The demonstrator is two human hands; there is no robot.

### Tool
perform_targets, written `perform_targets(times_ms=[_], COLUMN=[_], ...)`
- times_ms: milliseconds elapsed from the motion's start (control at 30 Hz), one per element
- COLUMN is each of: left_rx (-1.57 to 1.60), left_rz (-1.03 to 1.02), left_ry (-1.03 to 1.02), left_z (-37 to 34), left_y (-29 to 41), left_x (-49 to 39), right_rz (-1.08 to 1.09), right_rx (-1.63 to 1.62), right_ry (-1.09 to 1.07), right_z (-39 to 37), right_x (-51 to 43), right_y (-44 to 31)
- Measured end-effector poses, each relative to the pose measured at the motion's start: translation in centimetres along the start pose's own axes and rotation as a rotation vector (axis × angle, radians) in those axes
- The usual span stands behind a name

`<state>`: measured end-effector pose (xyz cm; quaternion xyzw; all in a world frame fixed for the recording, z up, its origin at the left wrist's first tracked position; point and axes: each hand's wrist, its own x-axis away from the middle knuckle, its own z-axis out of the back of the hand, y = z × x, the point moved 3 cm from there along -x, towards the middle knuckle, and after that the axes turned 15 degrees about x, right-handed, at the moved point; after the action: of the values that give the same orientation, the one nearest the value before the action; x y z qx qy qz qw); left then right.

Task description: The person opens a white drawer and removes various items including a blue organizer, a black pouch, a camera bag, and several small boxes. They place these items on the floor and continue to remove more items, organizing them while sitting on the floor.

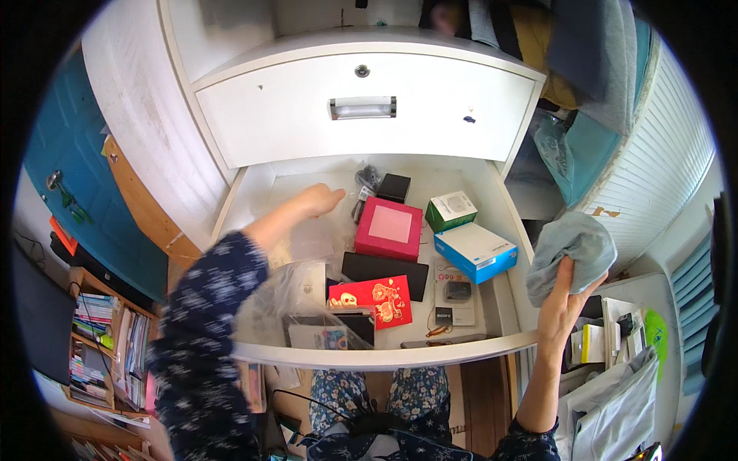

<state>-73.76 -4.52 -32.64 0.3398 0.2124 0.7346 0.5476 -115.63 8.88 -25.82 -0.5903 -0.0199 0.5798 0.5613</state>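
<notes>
My right hand (568, 299) grips a crumpled grey-blue cloth (571, 253) just outside the right side of an open white drawer (386, 358). Over the left back of the drawer is my left hand (320, 200), its fingers bent; whether they pinch anything is hidden. Nearest to it lie a small black box (394, 187), a bundle of dark cable in plastic (367, 174) and a pink-red box (389, 228). A flat black case (385, 274) and a red envelope with gold print (386, 299) lie in front of the pink-red box. Clear plastic bags (277, 299) fill the left front.
On the drawer's right side are a green and white box (451, 210), a blue and white box (475, 250) and a packaged item (458, 292). A shut drawer with a handle (363, 108) sits above. Hanging clothes (605, 69), a bookshelf (98, 340) and a filled bin (611, 351) stand around.
</notes>
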Motion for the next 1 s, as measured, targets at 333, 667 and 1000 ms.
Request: perform_targets(times_ms=[333, 667, 1000], left_rx=[0.251, 0.604, 0.708], left_rz=[-0.2, -0.202, -0.263], left_ry=[0.246, 0.323, 0.367], left_z=[-6.6, -1.1, 6.8], left_y=[-3.2, -5.9, -5.9], left_x=[-11.1, -3.3, 13.3], right_rz=[0.001, 0.0, 0.019], right_rx=[-0.085, -0.125, -0.018], right_ry=[-0.108, -0.086, -0.021], right_z=[0.0, 0.0, 0.3], right_x=[-0.1, -0.1, 0.0], right_y=[0.1, 0.1, 2.5])
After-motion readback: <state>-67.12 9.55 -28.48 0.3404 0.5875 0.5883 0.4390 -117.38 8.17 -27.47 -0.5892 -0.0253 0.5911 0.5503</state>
